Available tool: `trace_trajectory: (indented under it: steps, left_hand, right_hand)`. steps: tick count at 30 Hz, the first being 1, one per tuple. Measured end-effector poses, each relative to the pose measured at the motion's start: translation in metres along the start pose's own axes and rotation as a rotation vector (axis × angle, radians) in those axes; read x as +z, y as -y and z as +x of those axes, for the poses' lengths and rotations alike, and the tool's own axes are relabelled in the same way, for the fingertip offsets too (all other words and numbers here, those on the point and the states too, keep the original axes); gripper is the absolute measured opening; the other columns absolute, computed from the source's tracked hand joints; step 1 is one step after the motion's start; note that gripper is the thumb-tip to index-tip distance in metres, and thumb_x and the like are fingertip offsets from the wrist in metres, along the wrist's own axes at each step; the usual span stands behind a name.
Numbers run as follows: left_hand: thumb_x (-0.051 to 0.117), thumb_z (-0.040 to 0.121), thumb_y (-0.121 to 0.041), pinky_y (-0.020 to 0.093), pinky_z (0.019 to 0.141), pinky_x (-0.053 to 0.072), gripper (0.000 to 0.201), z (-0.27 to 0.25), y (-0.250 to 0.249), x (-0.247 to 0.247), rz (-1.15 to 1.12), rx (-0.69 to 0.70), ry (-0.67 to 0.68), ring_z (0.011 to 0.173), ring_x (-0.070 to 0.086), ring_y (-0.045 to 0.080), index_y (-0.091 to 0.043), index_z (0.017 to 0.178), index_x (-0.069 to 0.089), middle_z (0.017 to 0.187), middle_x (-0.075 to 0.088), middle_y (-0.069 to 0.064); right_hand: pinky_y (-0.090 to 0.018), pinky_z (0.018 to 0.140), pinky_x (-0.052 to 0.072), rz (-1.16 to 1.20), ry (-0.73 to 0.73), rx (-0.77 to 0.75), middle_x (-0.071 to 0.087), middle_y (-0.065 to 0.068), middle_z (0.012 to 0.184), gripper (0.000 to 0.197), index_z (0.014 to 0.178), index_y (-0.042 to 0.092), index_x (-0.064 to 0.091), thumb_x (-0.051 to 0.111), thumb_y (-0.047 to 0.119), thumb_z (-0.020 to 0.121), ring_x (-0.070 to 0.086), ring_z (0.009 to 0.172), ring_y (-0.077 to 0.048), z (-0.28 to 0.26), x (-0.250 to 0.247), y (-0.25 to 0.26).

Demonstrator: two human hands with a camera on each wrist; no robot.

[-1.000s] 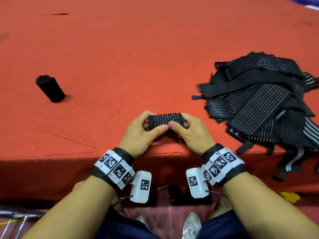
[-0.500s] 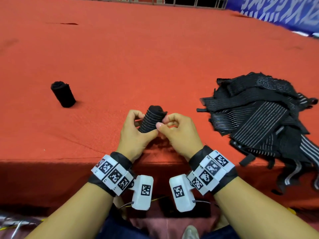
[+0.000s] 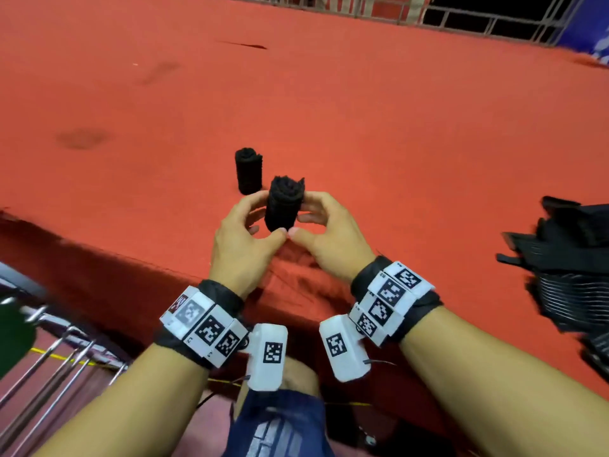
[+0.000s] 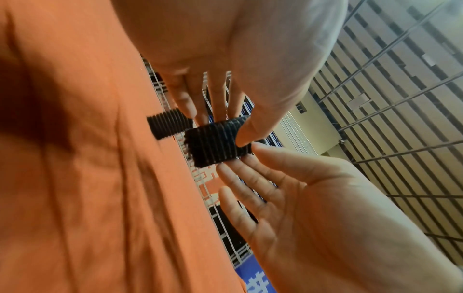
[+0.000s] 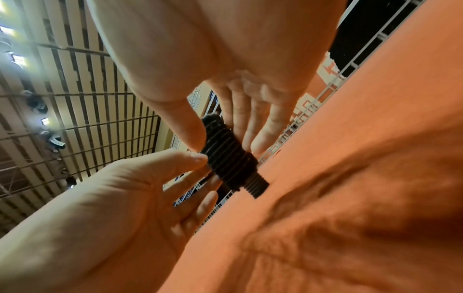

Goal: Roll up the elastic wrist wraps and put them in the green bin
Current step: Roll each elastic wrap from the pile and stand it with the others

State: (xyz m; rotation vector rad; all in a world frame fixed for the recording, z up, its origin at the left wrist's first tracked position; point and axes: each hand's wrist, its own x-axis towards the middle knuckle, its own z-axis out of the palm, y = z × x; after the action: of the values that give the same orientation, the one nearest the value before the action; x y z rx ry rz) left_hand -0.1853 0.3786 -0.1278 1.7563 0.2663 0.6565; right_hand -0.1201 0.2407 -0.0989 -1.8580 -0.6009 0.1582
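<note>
A black rolled wrist wrap (image 3: 285,206) stands upright just above the red table edge, pinched from both sides. My left hand (image 3: 263,216) holds it with thumb low and fingers higher up, and my right hand (image 3: 304,216) does the same on the other side. The left wrist view shows the same roll (image 4: 218,142) between thumb and fingertips. It appears again in the right wrist view (image 5: 225,156). A second rolled wrap (image 3: 248,174) lies on the table just behind it. A dark green bin (image 3: 13,338) shows at the lower left edge, below table level.
A pile of unrolled black striped wraps (image 3: 566,268) lies on the red table (image 3: 362,127) at the right. Metal rails (image 3: 59,357) run below the table edge at the left, beside the bin. A fence (image 3: 478,18) borders the far side.
The roll has turned from lying crosswise between my thumbs to standing upright. My view has swung left, bringing the second roll close behind my hands and the green bin into sight.
</note>
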Motion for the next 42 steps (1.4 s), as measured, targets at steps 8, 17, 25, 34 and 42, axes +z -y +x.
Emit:
trace_trajectory:
  steps: [8, 17, 25, 34, 42]
  left_hand:
    - [0.069, 0.071, 0.015, 0.034, 0.105, 0.052, 0.072, 0.055, 0.029, -0.043, -0.054, -0.136, -0.091, 0.117, 0.066, 0.014, -0.022, 0.131, 0.059, 0.137, 0.058, 0.01]
    - [0.07, 0.072, 0.013, 0.039, 0.102, 0.054, 0.075, 0.095, 0.045, -0.05, 0.121, -0.236, -0.055, 0.111, 0.067, 0.015, -0.018, 0.139, 0.057, 0.126, 0.063, 0.0]
    - [0.072, 0.066, -0.006, 0.045, 0.101, 0.054, 0.086, 0.089, 0.049, -0.049, 0.251, -0.27, 0.009, 0.12, 0.063, 0.017, -0.026, 0.147, 0.049, 0.141, 0.057, 0.004]
    - [0.075, 0.082, -0.017, 0.042, 0.1, 0.052, 0.059, 0.07, 0.014, -0.043, 0.38, -0.242, -0.146, 0.11, 0.06, 0.014, -0.022, 0.135, 0.05, 0.139, 0.052, 0.005]
    - [0.069, 0.081, -0.02, 0.038, 0.085, 0.056, 0.013, 0.047, -0.037, 0.016, 0.551, -0.093, 0.043, 0.088, 0.068, 0.015, -0.03, 0.089, 0.065, 0.084, 0.068, -0.014]
  right_hand:
    - [-0.04, 0.101, 0.052, -0.079, 0.223, 0.022, 0.058, -0.004, 0.14, 0.073, 0.145, 0.013, 0.048, 0.071, -0.003, 0.078, 0.057, 0.125, -0.015, 0.06, 0.056, 0.015]
    - [-0.042, 0.097, 0.05, -0.185, 0.387, 0.173, 0.047, -0.005, 0.153, 0.115, 0.159, 0.021, 0.025, 0.076, 0.025, 0.056, 0.056, 0.122, -0.019, 0.096, 0.076, 0.011]
    - [-0.039, 0.111, 0.043, -0.153, 0.447, 0.269, 0.033, -0.008, 0.162, 0.106, 0.162, 0.017, 0.011, 0.078, 0.01, 0.08, 0.034, 0.148, -0.016, 0.094, 0.071, 0.007]
    - [-0.033, 0.105, 0.044, -0.233, 0.425, 0.214, 0.04, -0.002, 0.157, 0.093, 0.159, 0.011, 0.024, 0.078, 0.017, 0.084, 0.046, 0.137, -0.019, 0.075, 0.051, 0.025]
    - [-0.029, 0.056, 0.039, -0.519, 0.363, 0.12, 0.06, 0.0, 0.09, 0.038, 0.117, 0.012, 0.056, 0.068, 0.014, 0.081, 0.057, 0.083, -0.024, 0.047, 0.0, 0.027]
